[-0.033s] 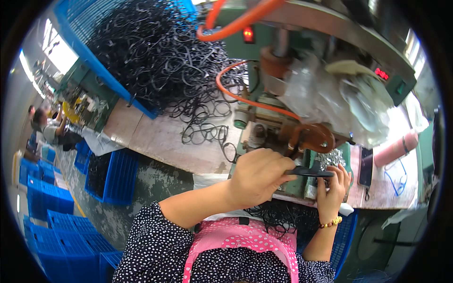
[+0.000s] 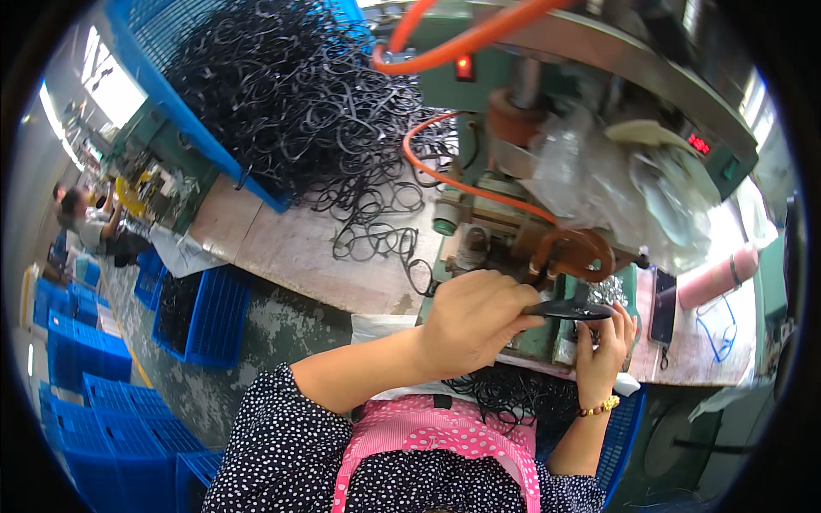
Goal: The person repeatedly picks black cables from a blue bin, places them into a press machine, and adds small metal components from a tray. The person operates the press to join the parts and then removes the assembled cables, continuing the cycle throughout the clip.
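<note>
My left hand (image 2: 479, 325) is closed around one end of a black, flat, curved band (image 2: 569, 310). The band runs across to my right hand (image 2: 604, 346), whose fingers and thumb are bent at its other end. Just beyond my hands stands a green bench press (image 2: 449, 94) with a brown, rounded part (image 2: 584, 255) low on its front. Small shiny metal pieces (image 2: 609, 291) lie beside that part, behind my right hand. My left fingertips are turned away, so their exact grip is hidden.
A blue crate (image 2: 192, 137) spills tangled black bands (image 2: 282, 94) onto the worktable (image 2: 282, 256). An orange hose (image 2: 479, 190) loops before the press. A phone (image 2: 663, 303) and a pink bottle (image 2: 718, 278) lie at right. More black bands (image 2: 513, 393) sit below my hands.
The whole view has shifted very slightly. My hands keep nearly the same pose on the black band, which shows a little more of its flat face.
</note>
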A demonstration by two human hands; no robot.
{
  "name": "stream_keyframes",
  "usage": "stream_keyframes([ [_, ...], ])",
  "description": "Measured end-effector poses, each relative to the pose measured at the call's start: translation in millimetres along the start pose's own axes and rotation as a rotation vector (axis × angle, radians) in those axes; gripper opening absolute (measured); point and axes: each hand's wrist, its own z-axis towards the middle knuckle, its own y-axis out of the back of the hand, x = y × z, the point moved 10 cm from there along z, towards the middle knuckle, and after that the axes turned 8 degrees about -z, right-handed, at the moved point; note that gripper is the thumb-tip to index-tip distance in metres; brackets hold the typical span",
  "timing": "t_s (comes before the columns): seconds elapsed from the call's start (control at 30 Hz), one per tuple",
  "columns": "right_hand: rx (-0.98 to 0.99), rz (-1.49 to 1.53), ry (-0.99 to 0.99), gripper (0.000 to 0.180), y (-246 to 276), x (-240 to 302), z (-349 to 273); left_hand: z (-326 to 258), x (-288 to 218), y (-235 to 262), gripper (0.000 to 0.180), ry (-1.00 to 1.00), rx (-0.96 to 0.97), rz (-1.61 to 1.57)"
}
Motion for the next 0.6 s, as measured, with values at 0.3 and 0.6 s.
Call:
stream_keyframes([
  [0.3,-0.007,-0.101,0.009,0.01,-8,3,2,-50,31,50,0.023,0.233,-0.222,0.138],
  [0.6,-0.04,0.056,-0.068,0.007,-4,-9,3,-232,195,48,0.02,1.637,-0.383,-0.695],
])
